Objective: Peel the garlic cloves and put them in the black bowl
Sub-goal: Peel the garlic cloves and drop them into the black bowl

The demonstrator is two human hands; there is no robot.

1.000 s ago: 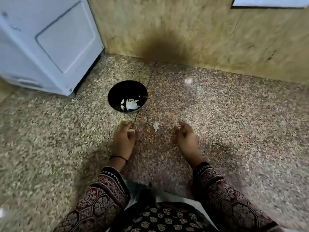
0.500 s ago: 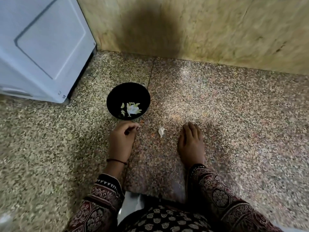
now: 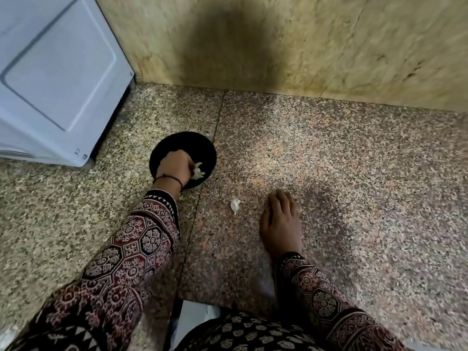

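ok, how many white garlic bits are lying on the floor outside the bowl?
1: a white garlic bit on the floor, between the black bowl and the right hand, touching neither. Others could lie hidden under that hand.

Worktop (image 3: 354, 198): speckled granite slabs, polished, faint sheen under the light, with one dark joint between them. Wall (image 3: 329, 46): mottled yellow-green stone facing, smooth, dull. Appliance casing (image 3: 50, 84): white, smooth, satin; painted metal or plastic, cannot tell which. Black bowl (image 3: 182, 143): smooth, little shine, material unclear. Garlic piece (image 3: 235, 205) on the worktop: white, thin, papery. Sleeves (image 3: 131, 249): printed cloth, matt. Wrist band (image 3: 169, 178): black thread.
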